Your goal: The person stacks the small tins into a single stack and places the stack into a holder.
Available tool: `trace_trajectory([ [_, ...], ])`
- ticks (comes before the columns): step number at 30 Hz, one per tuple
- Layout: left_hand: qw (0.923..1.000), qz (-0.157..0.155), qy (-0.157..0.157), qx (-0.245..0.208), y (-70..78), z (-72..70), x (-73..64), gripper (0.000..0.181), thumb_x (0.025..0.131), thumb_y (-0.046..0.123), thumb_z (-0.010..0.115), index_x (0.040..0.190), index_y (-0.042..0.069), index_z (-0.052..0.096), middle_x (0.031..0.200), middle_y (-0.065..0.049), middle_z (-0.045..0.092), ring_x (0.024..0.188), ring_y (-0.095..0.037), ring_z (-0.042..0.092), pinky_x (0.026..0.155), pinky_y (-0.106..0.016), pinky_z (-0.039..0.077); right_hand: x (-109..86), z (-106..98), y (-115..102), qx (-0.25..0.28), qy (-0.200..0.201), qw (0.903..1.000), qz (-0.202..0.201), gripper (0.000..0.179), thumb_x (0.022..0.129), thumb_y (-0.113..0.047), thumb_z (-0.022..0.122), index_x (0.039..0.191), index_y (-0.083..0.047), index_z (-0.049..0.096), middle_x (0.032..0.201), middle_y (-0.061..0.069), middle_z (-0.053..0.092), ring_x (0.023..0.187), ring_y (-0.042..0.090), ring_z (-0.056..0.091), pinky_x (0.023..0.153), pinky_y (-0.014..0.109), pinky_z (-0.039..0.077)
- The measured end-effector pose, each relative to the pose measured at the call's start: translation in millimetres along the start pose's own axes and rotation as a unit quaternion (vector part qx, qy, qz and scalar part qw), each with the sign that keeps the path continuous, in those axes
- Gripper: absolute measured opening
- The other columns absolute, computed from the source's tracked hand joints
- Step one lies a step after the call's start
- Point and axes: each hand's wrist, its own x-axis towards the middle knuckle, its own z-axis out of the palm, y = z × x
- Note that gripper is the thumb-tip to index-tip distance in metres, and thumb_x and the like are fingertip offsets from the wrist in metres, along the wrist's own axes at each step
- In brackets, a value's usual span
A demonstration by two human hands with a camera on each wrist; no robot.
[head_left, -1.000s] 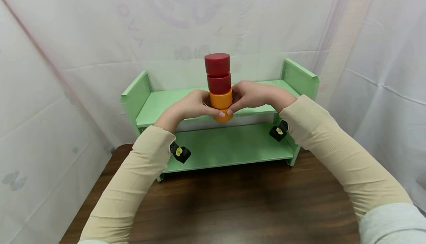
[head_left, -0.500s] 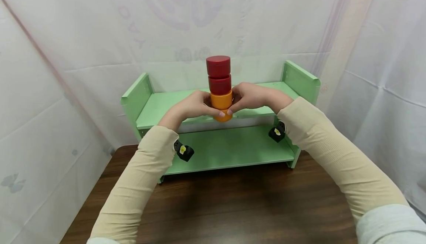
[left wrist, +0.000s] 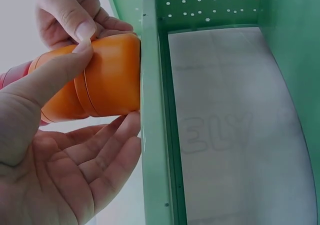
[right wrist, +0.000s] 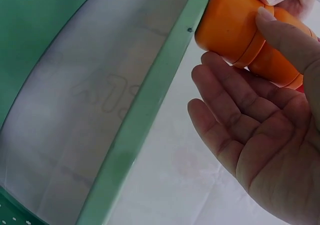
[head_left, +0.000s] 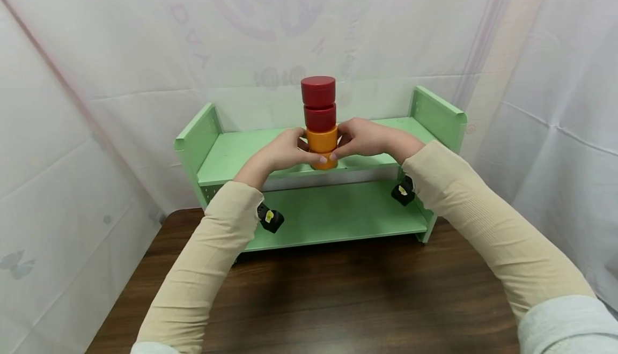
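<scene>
In the head view a tall stack stands upright: two red round containers, the upper one on the lower one, above two orange round containers, the upper and the lower. My left hand grips the orange part from the left, and my right hand grips it from the right. Both thumbs press the near side, tips almost meeting; fingers reach behind. In the left wrist view the lower orange container has its base at the shelf's edge; whether it bears weight there I cannot tell.
A green two-tier rack stands on a dark wooden table, with an upper shelf, a lower shelf and raised side panels. White printed cloth hangs behind and at both sides.
Both hands and the stack have shifted slightly to the right over the last second. In the last half second they have also risen a little. The hold looks the same.
</scene>
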Motion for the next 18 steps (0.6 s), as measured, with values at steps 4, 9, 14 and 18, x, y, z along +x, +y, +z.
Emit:
trace_trajectory([
  [4,0.9999,-0.005,0.010,0.000,-0.1,1.2,0.7,0.060,0.085,0.027,0.071,0.131,0.000,0.043,0.121,-0.015,0.057,0.104,-0.028,0.057,0.088,-0.039,0.048,0.8,0.2,-0.7,-0.009,0.002,0.9999,0.008,0.045,0.088,-0.016,0.067,0.125,0.004,0.052,0.117,0.018,0.062,0.100,0.028,0.063,0.095,0.043,0.047],
  [9,0.9997,-0.006,0.025,-0.002,0.1,2.9,0.9,0.065,0.085,0.027,0.072,0.134,-0.001,0.038,0.121,-0.017,0.057,0.104,-0.029,0.059,0.089,-0.041,0.049,3.3,2.2,1.1,-0.012,0.005,0.9998,0.012,0.046,0.088,-0.015,0.067,0.127,0.003,0.050,0.119,0.018,0.060,0.098,0.028,0.063,0.094,0.042,0.048],
  [14,0.9993,-0.006,0.036,-0.006,-2.2,4.8,1.9,0.067,0.086,0.026,0.071,0.135,-0.001,0.036,0.122,-0.018,0.058,0.106,-0.029,0.060,0.090,-0.042,0.049,6.1,5.1,4.0,-0.012,0.013,0.9998,0.014,0.046,0.088,-0.015,0.067,0.127,0.002,0.050,0.119,0.017,0.060,0.097,0.028,0.063,0.092,0.041,0.049],
  [18,0.9988,-0.004,0.048,-0.003,-3.9,7.0,2.4,0.068,0.086,0.026,0.071,0.137,-0.001,0.033,0.122,-0.018,0.058,0.108,-0.029,0.060,0.092,-0.042,0.048,7.8,7.0,5.5,-0.017,0.020,0.9996,0.012,0.045,0.088,-0.015,0.067,0.126,0.003,0.051,0.116,0.018,0.062,0.095,0.028,0.064,0.091,0.041,0.049],
])
